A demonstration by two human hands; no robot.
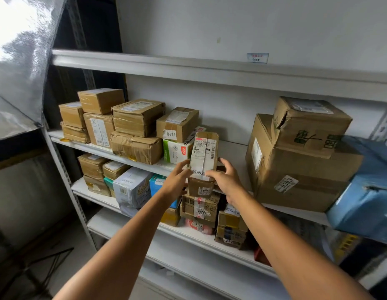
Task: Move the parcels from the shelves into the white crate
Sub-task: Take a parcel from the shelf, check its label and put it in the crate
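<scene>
Both hands are on one narrow parcel [204, 152] at the front edge of the middle shelf [233, 148], in the gap between a green-and-white box [174, 150] and the big box [296, 169] on the right. The left hand [177, 177] pinches its lower left edge, fingers only lightly bent. The right hand [226, 177] curls round the lower right corner, thumb across the label. The near end juts out past the shelf lip (whether the far end rests on the board is hidden). By my reading the step in hand is the lift-out. To do it well, I would slide the palms further up the long sides and only then take the weight, since a hold on the near end alone lets the far end dip. Draw it straight towards the body, clear of its neighbours, so nothing alongside gets dragged off. The white crate is not in view, so find it first and keep both hands on.
</scene>
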